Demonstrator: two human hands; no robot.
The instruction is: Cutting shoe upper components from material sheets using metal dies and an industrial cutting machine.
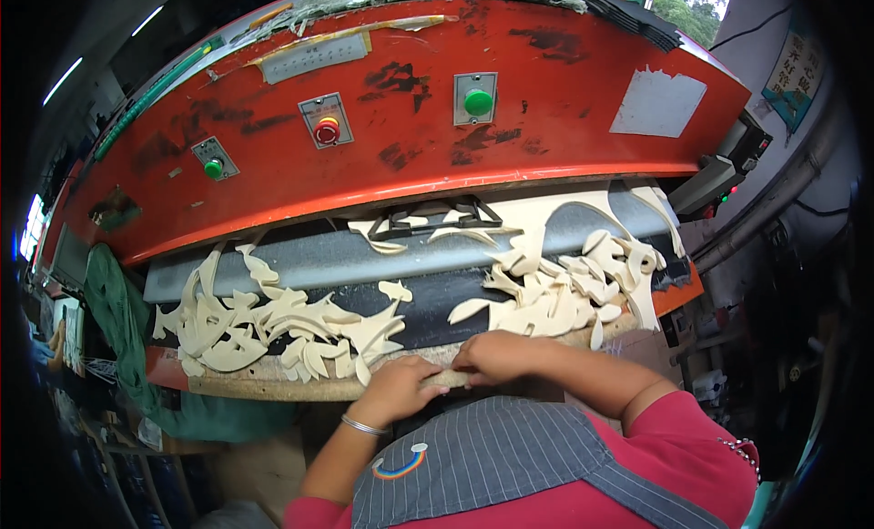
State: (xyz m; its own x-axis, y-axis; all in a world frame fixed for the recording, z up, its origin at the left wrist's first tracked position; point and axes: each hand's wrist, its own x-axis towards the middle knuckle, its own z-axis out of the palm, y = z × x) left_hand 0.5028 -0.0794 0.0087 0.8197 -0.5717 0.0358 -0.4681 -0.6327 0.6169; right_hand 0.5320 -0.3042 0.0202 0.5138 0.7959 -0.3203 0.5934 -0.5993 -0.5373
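Note:
My left hand (398, 389), with a silver bangle at the wrist, is at the front edge of the machine bed, its fingers curled inward. Close to its right, my right hand (492, 357) is closed, with fingers bent downward. A tan, speckled patch (446, 379) shows between the fingertips; whether it is a loose piece or the worn board edge (300, 390), I cannot tell. Beyond my hands, cream-coloured cut sheet offcuts lie in a left heap (238, 333) and a right heap (555, 300). Farther back, a black metal frame (437, 221) rests over cream sheet.
A red machine beam (401, 83) spans above the bed, carrying a red stop button (327, 131), a green button (478, 102) and a smaller green one (214, 168). Green cloth (118, 315) hangs at the left. A dark bracket (719, 178) juts out at the right end.

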